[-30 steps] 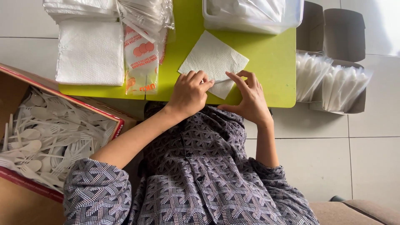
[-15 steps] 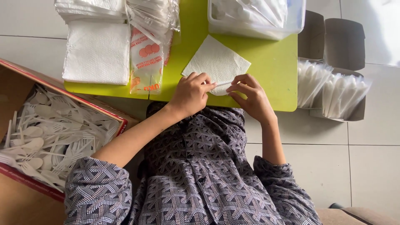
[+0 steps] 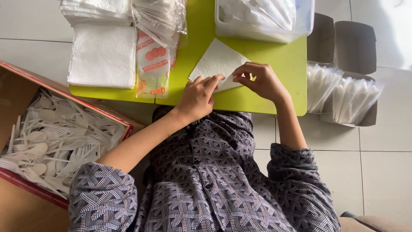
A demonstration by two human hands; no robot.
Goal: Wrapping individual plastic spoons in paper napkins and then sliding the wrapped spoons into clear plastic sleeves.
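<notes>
A white paper napkin (image 3: 216, 62) lies as a diamond on the lime-green table (image 3: 274, 64). My left hand (image 3: 198, 96) rests on its near left edge, fingers pressing the paper down. My right hand (image 3: 259, 79) pinches the napkin's near right corner and folds it up over the sheet. Whether anything lies under the fold is hidden by my fingers.
A stack of white napkins (image 3: 103, 53) and bags of packed cutlery (image 3: 156, 47) sit at the table's left. A clear plastic tub (image 3: 264, 17) stands at the back. A cardboard box of white plastic spoons and forks (image 3: 51, 141) is on the floor left, and boxes of wrapped items (image 3: 343, 92) right.
My right hand has lifted the napkin's near right corner and folded it inward. My left hand slid slightly along the near edge. The view shifted a little.
</notes>
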